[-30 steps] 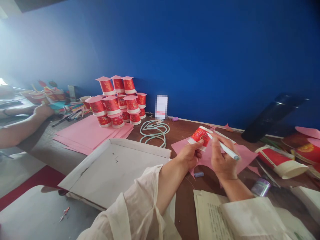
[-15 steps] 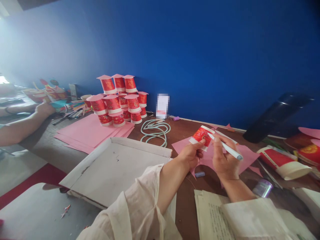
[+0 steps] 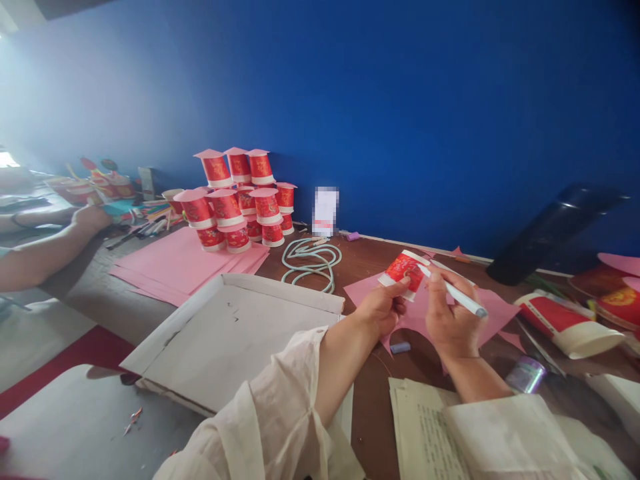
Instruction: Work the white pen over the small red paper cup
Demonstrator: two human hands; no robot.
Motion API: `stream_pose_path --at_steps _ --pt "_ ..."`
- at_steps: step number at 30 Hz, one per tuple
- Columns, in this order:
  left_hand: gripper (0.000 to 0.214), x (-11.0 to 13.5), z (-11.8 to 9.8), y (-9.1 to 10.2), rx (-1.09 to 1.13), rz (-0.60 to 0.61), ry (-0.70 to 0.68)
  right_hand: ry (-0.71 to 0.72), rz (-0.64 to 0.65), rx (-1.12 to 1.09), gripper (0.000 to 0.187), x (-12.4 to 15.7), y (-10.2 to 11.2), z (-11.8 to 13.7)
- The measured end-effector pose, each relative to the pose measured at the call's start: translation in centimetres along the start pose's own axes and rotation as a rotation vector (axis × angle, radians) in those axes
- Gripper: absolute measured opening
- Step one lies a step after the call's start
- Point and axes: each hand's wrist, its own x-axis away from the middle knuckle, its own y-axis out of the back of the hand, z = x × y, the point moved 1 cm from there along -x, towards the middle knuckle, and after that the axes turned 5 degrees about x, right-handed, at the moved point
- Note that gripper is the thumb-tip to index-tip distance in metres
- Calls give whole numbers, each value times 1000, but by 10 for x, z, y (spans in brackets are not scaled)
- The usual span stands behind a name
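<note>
My left hand is closed around the lower side of a red paper cup with white bands, which it holds tilted above the table. In my right hand is a white marker pen, gripped like a pencil, its tip at the cup's printed side. Whether the tip touches the cup I cannot tell. Beneath both hands lies a cut sheet of pink paper. A small purple-grey cap-like piece rests on the table just below my left hand.
Stacked red cups with pink paper tops stand left, beside pink sheets. A white box lid, a coiled cable, printed papers, a dark bottle and a lying cup surround me. Another person's arm is far left.
The marker tip has shifted very slightly to the right along the cup. Both hands keep their grip, and the cup stays in nearly the same place.
</note>
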Motion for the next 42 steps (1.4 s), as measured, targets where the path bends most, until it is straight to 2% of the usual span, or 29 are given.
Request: stream_pose_path --at_steps 17,25,35,42 --pt "27 2 -2 -2 79 -14 24 32 -14 31 29 1 0 2" --pt "22 2 -3 -2 116 -5 45 43 -70 17 29 0 0 0" --pt "17 2 -4 -2 108 -22 38 19 -34 8 30 0 1 2" --pt "18 5 -4 -4 111 -64 25 3 -77 13 29 0 -1 -4"
